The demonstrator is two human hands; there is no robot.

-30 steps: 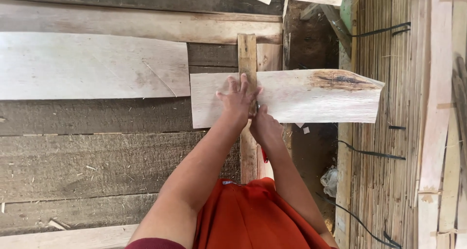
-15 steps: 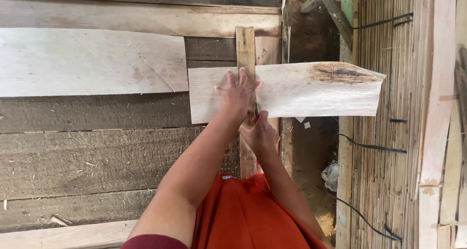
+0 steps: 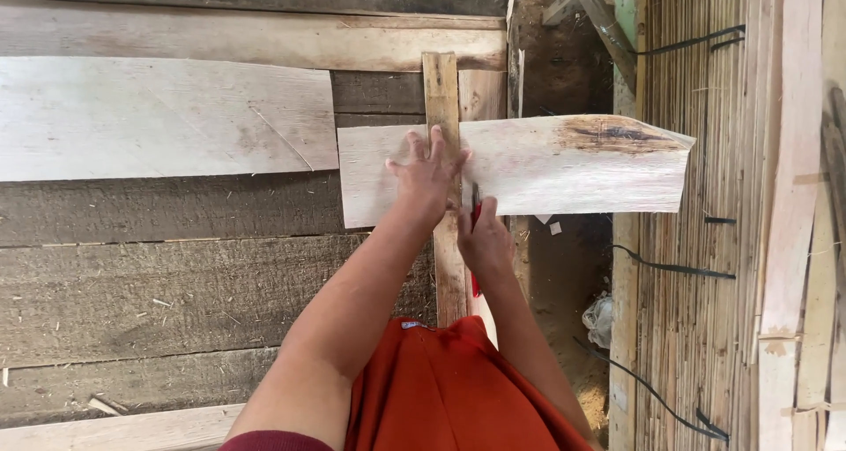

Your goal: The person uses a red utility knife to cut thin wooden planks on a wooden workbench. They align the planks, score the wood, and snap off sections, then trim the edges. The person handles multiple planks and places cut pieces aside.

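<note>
Left hand (image 3: 427,173) presses flat, fingers spread, on the pale board (image 3: 546,167); right hand (image 3: 483,239) grips a red-handled tool (image 3: 476,279).

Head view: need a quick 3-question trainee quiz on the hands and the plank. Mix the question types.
1. True or false: the left hand lies flat, fingers spread, on the pale plank.
2. The right hand holds: A) a hammer B) a red-handled tool C) nothing
3. What narrow piece lies crosswise under the plank?

Key: 1 true. 2 B; its kind is hidden by the hand. 3 the upright wooden strip.
</note>
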